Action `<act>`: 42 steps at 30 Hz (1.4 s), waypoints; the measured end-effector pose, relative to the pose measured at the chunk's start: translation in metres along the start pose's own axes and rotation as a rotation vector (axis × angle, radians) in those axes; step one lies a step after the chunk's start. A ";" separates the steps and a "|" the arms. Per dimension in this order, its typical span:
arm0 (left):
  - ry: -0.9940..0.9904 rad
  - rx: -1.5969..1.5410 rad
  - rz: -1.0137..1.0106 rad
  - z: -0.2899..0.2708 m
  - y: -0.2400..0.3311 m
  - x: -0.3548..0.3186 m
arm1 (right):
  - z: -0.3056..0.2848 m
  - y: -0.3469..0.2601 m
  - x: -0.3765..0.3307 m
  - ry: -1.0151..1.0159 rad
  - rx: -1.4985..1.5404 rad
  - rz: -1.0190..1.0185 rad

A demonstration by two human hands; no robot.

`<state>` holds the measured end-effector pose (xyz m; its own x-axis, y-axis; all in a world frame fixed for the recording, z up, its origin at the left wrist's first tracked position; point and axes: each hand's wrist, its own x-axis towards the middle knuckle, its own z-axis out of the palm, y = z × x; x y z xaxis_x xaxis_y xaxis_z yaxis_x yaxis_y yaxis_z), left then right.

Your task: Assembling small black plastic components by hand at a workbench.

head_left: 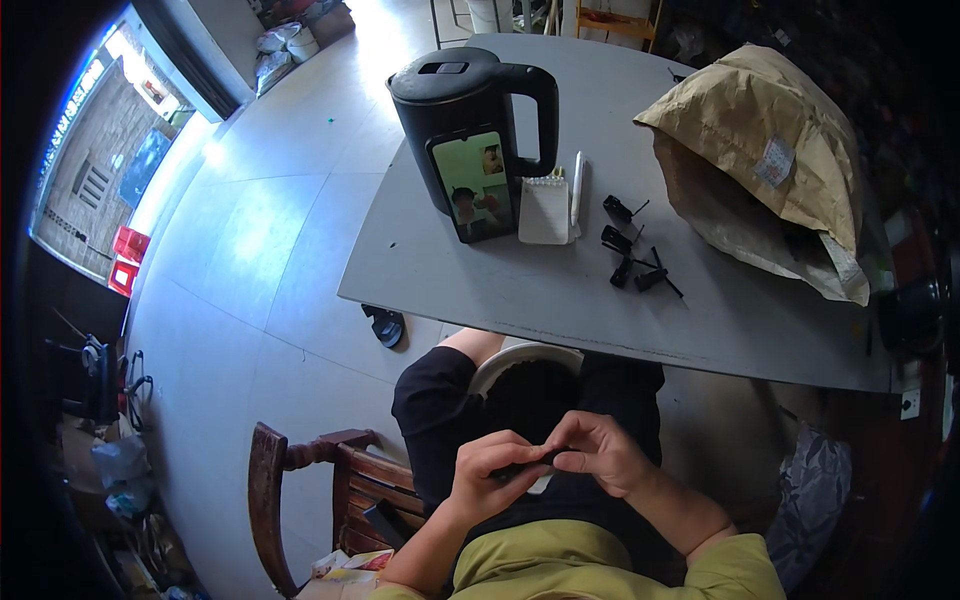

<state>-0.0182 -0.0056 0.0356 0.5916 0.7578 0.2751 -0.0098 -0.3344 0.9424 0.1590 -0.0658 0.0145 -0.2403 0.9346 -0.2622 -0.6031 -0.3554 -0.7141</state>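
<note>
Above my lap, my left hand (494,472) and my right hand (606,456) meet with their fingertips together. A small black piece (552,457) is pinched between them, mostly hidden by the fingers, so its kind cannot be made out. Something small and white (541,485) shows just below the fingers. Between my knees stands a white bucket (490,374) with a dark mass inside. On the grey table ahead lie several small black plastic parts (616,240) with thin stems.
A black kettle (415,150) stands on the table (430,270), a phone (478,195) leaning against it. Beside them are a small notepad (545,215) and a white pen (577,190). An open brown paper bag (740,120) rests at right. A wooden chair (268,500) is at my left.
</note>
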 end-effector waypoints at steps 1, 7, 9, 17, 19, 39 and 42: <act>0.001 0.060 0.020 0.001 0.000 -0.001 | -0.003 0.005 0.002 -0.003 -0.002 0.002; -0.056 0.211 0.111 0.002 0.006 -0.009 | -0.013 0.026 -0.003 -0.070 0.352 0.036; -0.048 0.143 0.075 0.005 0.004 -0.018 | -0.016 0.032 -0.005 -0.113 0.319 0.056; -0.069 0.197 0.253 -0.005 0.002 -0.005 | 0.002 0.003 -0.004 -0.194 0.178 0.210; 0.035 0.244 0.251 -0.007 0.005 -0.005 | 0.009 0.008 -0.004 -0.171 0.193 0.059; -0.442 -0.084 0.294 0.001 0.003 -0.016 | 0.015 0.006 -0.048 -0.497 -0.722 0.051; -0.401 0.198 0.087 0.001 -0.006 -0.007 | -0.012 0.009 -0.026 -0.234 -1.160 -0.293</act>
<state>-0.0214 -0.0095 0.0273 0.8612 0.4586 0.2191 0.0582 -0.5172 0.8539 0.1691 -0.0930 0.0064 -0.4128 0.9098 0.0435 0.3514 0.2032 -0.9139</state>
